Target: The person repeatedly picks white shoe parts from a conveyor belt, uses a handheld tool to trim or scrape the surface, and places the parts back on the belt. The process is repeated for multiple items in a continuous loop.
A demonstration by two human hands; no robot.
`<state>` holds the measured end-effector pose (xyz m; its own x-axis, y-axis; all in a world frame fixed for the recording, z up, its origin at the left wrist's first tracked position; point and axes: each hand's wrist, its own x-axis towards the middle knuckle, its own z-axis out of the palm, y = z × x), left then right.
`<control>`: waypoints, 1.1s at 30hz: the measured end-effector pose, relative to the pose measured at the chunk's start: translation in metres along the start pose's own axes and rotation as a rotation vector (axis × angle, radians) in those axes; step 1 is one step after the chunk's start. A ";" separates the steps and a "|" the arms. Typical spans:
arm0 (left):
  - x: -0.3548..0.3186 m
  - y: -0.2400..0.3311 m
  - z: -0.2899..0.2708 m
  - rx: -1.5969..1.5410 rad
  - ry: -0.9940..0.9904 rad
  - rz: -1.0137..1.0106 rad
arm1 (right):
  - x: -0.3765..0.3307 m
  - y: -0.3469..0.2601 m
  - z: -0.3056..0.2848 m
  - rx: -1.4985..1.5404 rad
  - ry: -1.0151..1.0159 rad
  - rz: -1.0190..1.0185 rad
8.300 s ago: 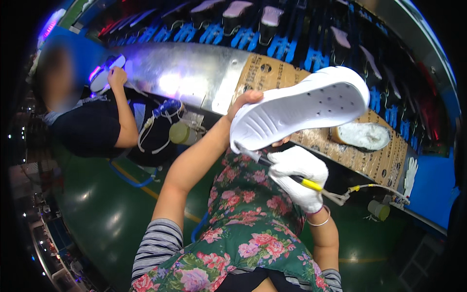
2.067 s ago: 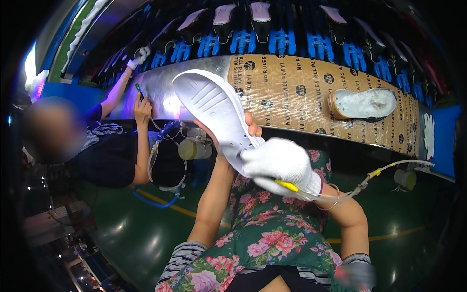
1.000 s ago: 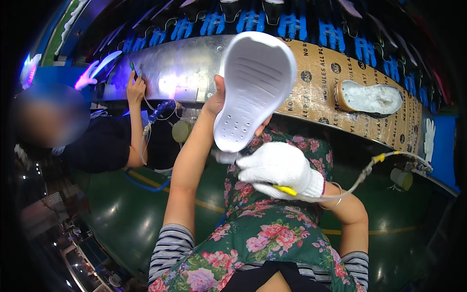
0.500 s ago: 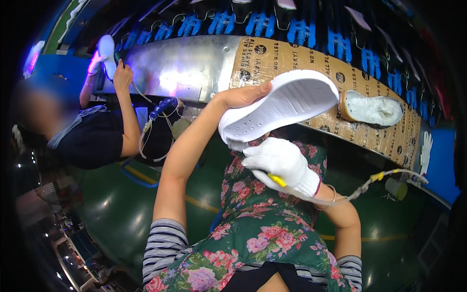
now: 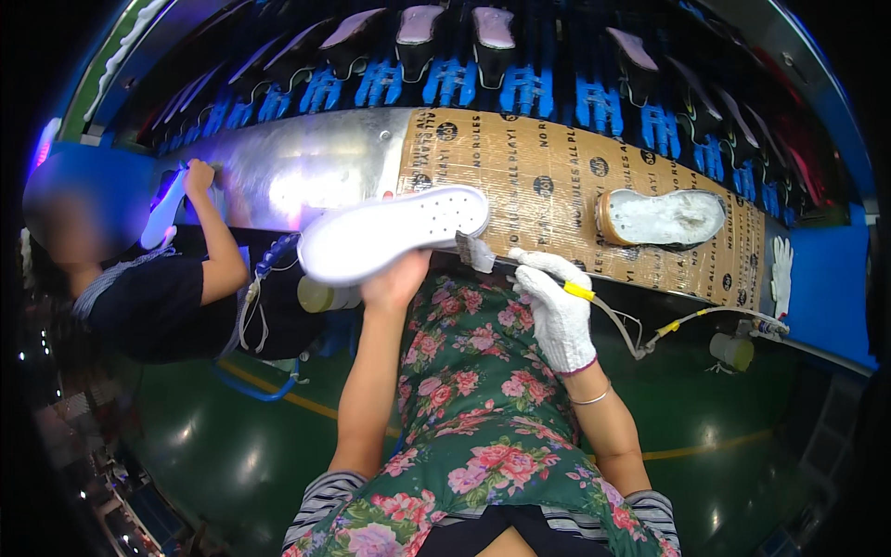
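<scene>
A white shoe sole (image 5: pixel 380 237) lies across my bare left hand (image 5: pixel 399 278), which grips it from underneath. The wide end points left, and small holes dot the end nearer the brush. My right hand (image 5: pixel 560 311) wears a white knit glove and is closed on a brush (image 5: pixel 476 252). White bristles hang from the brush's head, just right of the sole and apart from it. A thin hose (image 5: pixel 617 322) with yellow tape runs from the brush past my glove. On the cardboard sits a sole with a tan rim (image 5: pixel 664 218), its inside smeared white.
Taped brown cardboard (image 5: pixel 548 158) covers the bench beside a bare metal plate (image 5: pixel 316 153). Behind it stand several blue clamps (image 5: pixel 526 88) and dark shoe forms. At left a co-worker (image 5: pixel 158 269) handles another sole (image 5: pixel 165 212). A white glove (image 5: pixel 781 277) hangs at right.
My left hand has moved left and lower, turning the sole so its wide end points left. The brush has come away from the sole's edge into plain sight. My view has shifted too.
</scene>
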<state>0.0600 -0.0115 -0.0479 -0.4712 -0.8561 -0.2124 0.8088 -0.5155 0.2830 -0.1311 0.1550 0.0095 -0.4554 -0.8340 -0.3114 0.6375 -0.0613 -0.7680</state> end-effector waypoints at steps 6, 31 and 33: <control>-0.096 0.016 0.012 -0.081 -0.065 -0.575 | -0.001 0.009 0.009 0.001 -0.068 0.016; -0.099 -0.103 0.025 0.147 0.043 -0.392 | 0.001 -0.070 0.046 -1.197 -0.365 -1.209; -0.097 -0.111 -0.022 0.033 -0.002 -0.465 | -0.005 -0.060 0.049 -1.155 -0.422 -1.190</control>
<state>0.0240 0.1299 -0.0793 -0.7816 -0.5341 -0.3222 0.5004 -0.8453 0.1874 -0.1366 0.1363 0.0846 -0.0063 -0.7128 0.7013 -0.7389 -0.4693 -0.4836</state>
